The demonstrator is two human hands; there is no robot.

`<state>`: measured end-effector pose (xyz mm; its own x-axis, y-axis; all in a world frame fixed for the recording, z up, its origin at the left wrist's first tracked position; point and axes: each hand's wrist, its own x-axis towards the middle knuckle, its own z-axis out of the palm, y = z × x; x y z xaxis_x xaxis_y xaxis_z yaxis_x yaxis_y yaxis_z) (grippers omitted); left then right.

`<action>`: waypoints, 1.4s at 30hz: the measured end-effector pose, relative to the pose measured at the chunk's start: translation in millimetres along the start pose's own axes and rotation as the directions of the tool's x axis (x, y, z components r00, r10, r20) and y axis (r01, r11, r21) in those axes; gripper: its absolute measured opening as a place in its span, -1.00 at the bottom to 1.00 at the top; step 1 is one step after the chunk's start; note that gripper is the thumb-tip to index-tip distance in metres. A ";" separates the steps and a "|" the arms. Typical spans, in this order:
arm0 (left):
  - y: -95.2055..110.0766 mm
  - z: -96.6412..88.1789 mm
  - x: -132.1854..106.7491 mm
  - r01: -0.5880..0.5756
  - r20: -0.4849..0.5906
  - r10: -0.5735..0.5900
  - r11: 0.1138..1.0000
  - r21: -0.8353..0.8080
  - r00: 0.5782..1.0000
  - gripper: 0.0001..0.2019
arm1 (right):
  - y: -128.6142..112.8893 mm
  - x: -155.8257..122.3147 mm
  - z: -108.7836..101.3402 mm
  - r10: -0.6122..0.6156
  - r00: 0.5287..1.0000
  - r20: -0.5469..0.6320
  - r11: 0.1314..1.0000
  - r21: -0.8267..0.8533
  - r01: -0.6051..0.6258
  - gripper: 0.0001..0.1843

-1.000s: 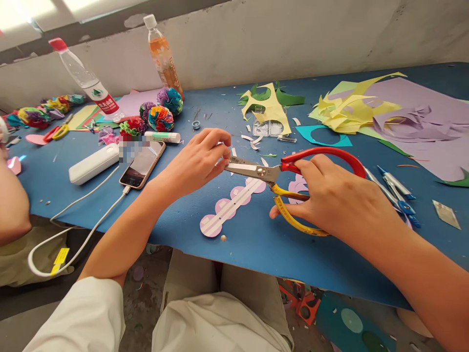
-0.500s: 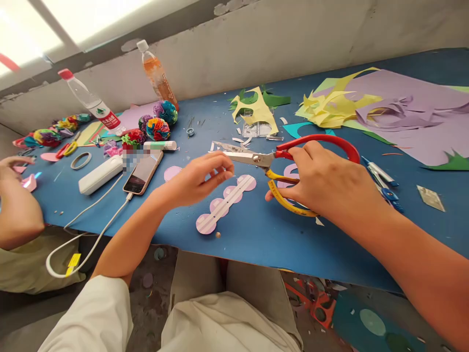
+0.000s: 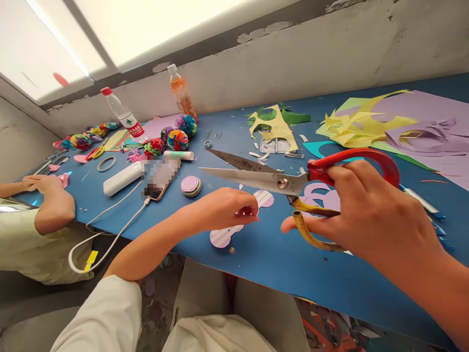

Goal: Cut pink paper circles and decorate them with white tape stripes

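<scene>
My right hand [image 3: 373, 205] is wrapped through the handles of a pair of scissors [image 3: 282, 183], red on one loop and yellow-wrapped on the other. The blades are spread and point left, above the table. My left hand [image 3: 234, 210] is curled below the blades, its fingertips drawn together; what they hold, if anything, is hidden. Under it lies a row of joined light-purple paper circles [image 3: 220, 238] with a pale strip along it, partly covered by the hand. A stack of round paper discs [image 3: 191, 186] sits left of that hand. Purple paper cut-outs [image 3: 330, 199] lie behind the scissors' handles.
A phone [image 3: 164, 181] on a white cable, a white power bank [image 3: 122, 178], and a glue stick [image 3: 179, 155] lie left. Bottles [image 3: 183, 95] and paper pompoms [image 3: 178, 140] stand behind. Yellow scraps [image 3: 361, 124] lie right. Another person's hands [image 3: 46, 183] are at far left.
The view has shifted, and the scissors' blades are spread wider. My left hand has come away from the blade tips and is lower, over the circle row. The disc stack is now uncovered.
</scene>
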<state>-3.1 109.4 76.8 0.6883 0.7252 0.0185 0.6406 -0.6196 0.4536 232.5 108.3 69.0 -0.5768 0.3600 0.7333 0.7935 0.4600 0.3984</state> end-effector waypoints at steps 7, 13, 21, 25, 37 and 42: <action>-7.7 -5.7 -5.1 -0.043 -0.090 0.038 0.997 -0.059 0.995 -0.88 | 1.2 -7.5 -0.5 -0.004 0.991 0.134 1.000 0.004 0.003 -0.18; -8.7 -4.8 -7.8 -0.068 -0.128 0.062 0.997 -0.040 0.990 -0.78 | 0.7 -10.9 0.7 -0.017 0.979 0.204 0.999 -0.030 0.023 -0.11; -40.4 -39.6 -20.3 0.097 -0.678 -0.117 0.993 -0.067 0.726 -0.90 | -1.3 -5.4 5.4 0.207 0.929 0.307 0.969 0.065 -0.237 -0.13; -42.2 -39.6 -13.7 0.073 -0.675 -0.275 0.947 -0.311 0.685 -0.79 | 5.1 6.7 14.4 0.376 0.743 0.553 0.795 0.219 -0.566 -0.12; -16.5 -1.0 2.6 0.153 -0.174 -0.366 0.709 -0.688 0.914 -0.85 | 7.7 3.4 22.9 0.386 0.643 0.661 0.718 0.223 -0.660 -0.02; -17.5 1.5 5.0 0.144 -0.186 -0.371 0.704 -0.696 0.910 -0.75 | 9.5 4.0 20.6 0.389 0.638 0.665 0.700 0.237 -0.674 0.00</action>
<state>-10.3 123.4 67.7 0.3255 0.9454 0.0149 0.3132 -0.1227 0.9417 233.7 130.9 64.3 -0.1878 0.9482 0.2562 0.8981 0.2714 -0.3461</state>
